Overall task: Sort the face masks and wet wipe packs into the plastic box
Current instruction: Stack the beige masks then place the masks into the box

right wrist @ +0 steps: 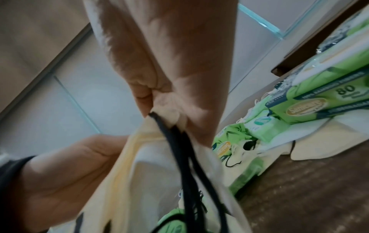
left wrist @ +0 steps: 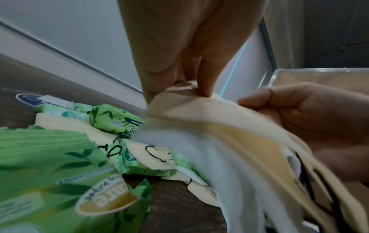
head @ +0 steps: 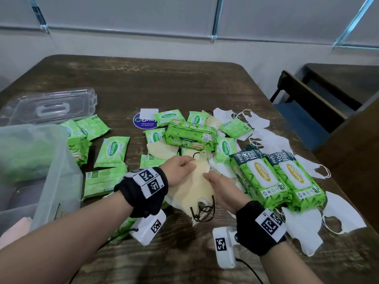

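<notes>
Both hands hold a small stack of cream face masks (head: 192,189) with black ear loops (head: 203,212) above the middle of the table. My left hand (head: 182,167) pinches the stack's far edge (left wrist: 179,97). My right hand (head: 217,181) grips the right side, pinching mask and black loops (right wrist: 165,119). Green wet wipe packs (head: 112,148) lie scattered around, with big packs (head: 262,177) at the right. White masks (head: 266,140) lie to the right. The translucent plastic box (head: 51,160) stands at the left with green packs inside.
The box's clear lid (head: 49,107) lies behind the box. A round blue sticker (head: 143,121) sits on the dark wooden table (head: 164,78). A chair (head: 307,107) and another table edge stand at the right.
</notes>
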The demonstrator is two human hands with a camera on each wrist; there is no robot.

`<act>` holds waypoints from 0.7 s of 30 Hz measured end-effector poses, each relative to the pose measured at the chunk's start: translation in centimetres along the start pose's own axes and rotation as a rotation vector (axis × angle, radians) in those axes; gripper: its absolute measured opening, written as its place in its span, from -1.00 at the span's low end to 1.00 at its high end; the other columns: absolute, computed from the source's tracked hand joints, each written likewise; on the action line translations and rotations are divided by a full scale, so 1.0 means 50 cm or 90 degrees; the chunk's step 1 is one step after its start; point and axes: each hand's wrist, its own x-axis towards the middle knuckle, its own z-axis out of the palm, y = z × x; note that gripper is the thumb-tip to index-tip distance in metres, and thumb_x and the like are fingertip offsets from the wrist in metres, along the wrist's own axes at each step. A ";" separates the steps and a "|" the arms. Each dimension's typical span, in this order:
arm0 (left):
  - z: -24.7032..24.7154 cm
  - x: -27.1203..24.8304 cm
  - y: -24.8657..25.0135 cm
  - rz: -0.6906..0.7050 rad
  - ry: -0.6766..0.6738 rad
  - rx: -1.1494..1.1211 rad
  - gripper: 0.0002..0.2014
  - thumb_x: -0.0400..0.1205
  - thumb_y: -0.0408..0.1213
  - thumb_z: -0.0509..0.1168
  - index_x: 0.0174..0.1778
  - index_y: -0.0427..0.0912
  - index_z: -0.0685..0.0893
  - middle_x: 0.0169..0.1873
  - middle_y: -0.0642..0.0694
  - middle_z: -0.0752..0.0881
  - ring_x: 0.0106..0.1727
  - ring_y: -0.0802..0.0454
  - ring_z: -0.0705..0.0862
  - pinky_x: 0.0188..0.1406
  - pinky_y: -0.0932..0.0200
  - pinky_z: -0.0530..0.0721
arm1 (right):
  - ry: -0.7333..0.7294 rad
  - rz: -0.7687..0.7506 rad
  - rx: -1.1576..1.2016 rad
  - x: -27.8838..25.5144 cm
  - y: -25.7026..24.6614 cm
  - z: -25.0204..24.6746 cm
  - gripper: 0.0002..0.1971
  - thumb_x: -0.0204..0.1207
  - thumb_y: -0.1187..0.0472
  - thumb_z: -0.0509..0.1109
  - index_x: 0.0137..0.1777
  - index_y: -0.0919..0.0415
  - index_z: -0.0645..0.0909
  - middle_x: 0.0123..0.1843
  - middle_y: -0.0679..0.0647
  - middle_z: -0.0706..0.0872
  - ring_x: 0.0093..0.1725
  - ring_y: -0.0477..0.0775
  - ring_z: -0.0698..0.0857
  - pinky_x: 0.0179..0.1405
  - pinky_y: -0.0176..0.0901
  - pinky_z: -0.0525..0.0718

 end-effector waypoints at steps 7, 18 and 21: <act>-0.004 0.024 -0.017 -0.015 0.018 -0.113 -0.89 0.68 -0.32 0.22 -0.05 -0.09 0.66 -0.23 -0.06 0.70 -0.20 0.00 0.63 0.06 0.04 0.61 | -0.017 -0.008 0.079 0.013 -0.006 -0.022 -0.69 0.70 0.24 0.08 0.05 0.31 0.66 0.11 0.34 0.70 0.05 0.19 0.65 0.05 0.04 0.57; -0.015 0.044 -0.003 -0.040 -0.043 0.011 -0.67 0.59 -0.29 0.36 0.27 -0.14 0.56 0.09 -0.15 0.72 0.06 -0.10 0.71 0.16 -0.06 0.68 | 0.015 -0.003 0.028 0.052 -0.009 -0.033 -0.85 0.64 0.37 0.23 0.08 0.35 0.62 -0.19 0.16 0.78 -0.31 0.03 0.76 -0.28 -0.20 0.72; -0.038 0.038 0.006 -0.024 -0.138 0.079 -0.08 0.30 -0.34 0.61 0.53 -0.08 0.25 0.27 -0.06 0.56 0.27 -0.05 0.59 0.31 0.03 0.57 | 0.047 -0.028 0.089 0.057 -0.020 -0.043 -0.84 0.63 0.44 0.18 0.10 0.37 0.57 -0.33 0.07 0.78 -0.41 -0.05 0.75 -0.45 -0.29 0.68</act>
